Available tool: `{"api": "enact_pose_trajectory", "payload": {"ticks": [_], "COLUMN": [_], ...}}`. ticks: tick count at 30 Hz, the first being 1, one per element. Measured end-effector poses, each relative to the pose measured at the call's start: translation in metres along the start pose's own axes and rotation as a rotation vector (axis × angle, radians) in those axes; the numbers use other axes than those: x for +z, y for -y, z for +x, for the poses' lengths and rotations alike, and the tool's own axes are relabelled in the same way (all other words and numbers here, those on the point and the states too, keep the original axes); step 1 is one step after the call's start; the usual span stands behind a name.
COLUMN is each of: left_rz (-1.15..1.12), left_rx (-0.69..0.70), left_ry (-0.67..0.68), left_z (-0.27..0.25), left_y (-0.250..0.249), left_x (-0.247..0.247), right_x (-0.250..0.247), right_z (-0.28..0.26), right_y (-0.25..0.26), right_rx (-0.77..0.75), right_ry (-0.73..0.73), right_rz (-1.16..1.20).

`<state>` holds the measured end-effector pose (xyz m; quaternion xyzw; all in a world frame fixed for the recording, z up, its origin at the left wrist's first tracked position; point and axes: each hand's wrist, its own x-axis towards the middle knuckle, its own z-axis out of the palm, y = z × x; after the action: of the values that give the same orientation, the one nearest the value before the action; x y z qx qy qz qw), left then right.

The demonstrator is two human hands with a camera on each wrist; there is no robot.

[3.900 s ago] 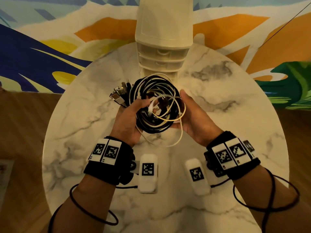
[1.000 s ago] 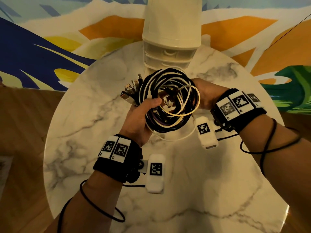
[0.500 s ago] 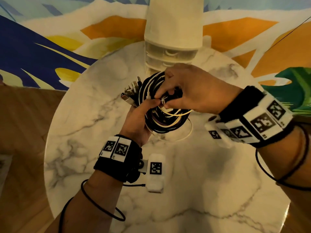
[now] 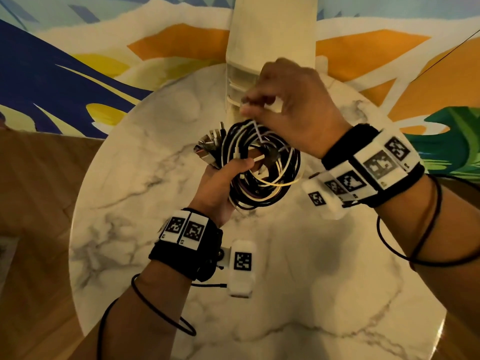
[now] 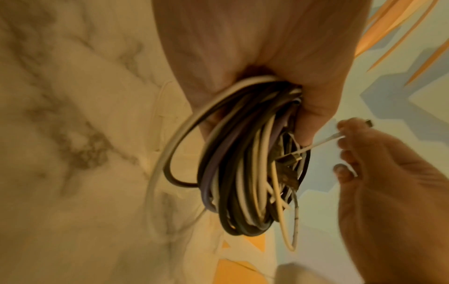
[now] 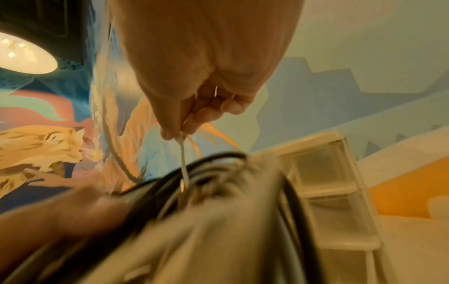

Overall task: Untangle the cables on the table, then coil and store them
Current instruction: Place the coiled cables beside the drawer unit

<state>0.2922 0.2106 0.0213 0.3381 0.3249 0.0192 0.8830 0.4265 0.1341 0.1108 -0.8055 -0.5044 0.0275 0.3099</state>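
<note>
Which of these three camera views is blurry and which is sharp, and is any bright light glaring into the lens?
Head view: mostly sharp, warm dim light, edges bowed by the wide lens; the cable bundle reads clearly. Left wrist view: the bundle is fairly clear, the right hand and marble table soft. Right wrist view: the bundle is heavily smeared in the foreground; a ceiling lamp glares at upper left.

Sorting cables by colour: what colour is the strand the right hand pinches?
White; head view shows it best.
</note>
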Motion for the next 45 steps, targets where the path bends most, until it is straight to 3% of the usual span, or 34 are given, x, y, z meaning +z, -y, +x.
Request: {"api": "enact_pose_trajectory", "payload": {"ticks": [4,9,12,18,21,27,32,36,39,43,45], "left_rz": [0.059,-0.014,-0.019,-0.012,-0.027,-0.015,-0.038,-0.039,-0.009,0.016,0.02], "left_rx": [-0.067,-0.091,-0.096,-0.105,-0.112,-0.121,-0.103,-0.088,-0.089,-0.095,-0.085], "left_ry": [-0.005,0.019,0.035,0.02,0.035,0.07,-0.018,-0.069,-0.03,-0.02,-0.029], "left_z": [-0.003,-0.005,-0.004,-0.001,-0.002,-0.004,0.001,0.006,0.005,0.004,0.005], "left_y": [0.012,0.019,0.016,0.013,0.015,0.018,0.014,0.012,0.014,0.016,0.015], "left_x": [-0.003,-0.001,-0.002,-0.002,-0.002,0.002,-0.009,-0.012,-0.01,-0.009,-0.012], "right_x": [-0.013,-0.01,-0.006,0.01,0.014,0.022,0.011,0.007,0.009,0.008,0.003], "right_z": [0.016,0.016,0.009,-0.009,-0.019,-0.018,-0.025,-0.033,-0.036,-0.04,-0.043], "right_y": [-0.003,-0.008,-0.013,-0.012,-0.012,-0.008,-0.021,-0.019,-0.017,-0.02,-0.023], "right_rx": [0.033,0.079,0.133,0.173,0.208,0.279,0.44,0.494,0.462,0.383,0.329], "right_ry": [-0.178,-0.182,-0.106,0.182,0.213,0.162,-0.102,-0.08,-0.067,-0.168,-0.126], "right_rz": [0.026,0.1,0.158,0.229,0.238,0.231,0.323,0.503,0.454,0.307,0.324]}}
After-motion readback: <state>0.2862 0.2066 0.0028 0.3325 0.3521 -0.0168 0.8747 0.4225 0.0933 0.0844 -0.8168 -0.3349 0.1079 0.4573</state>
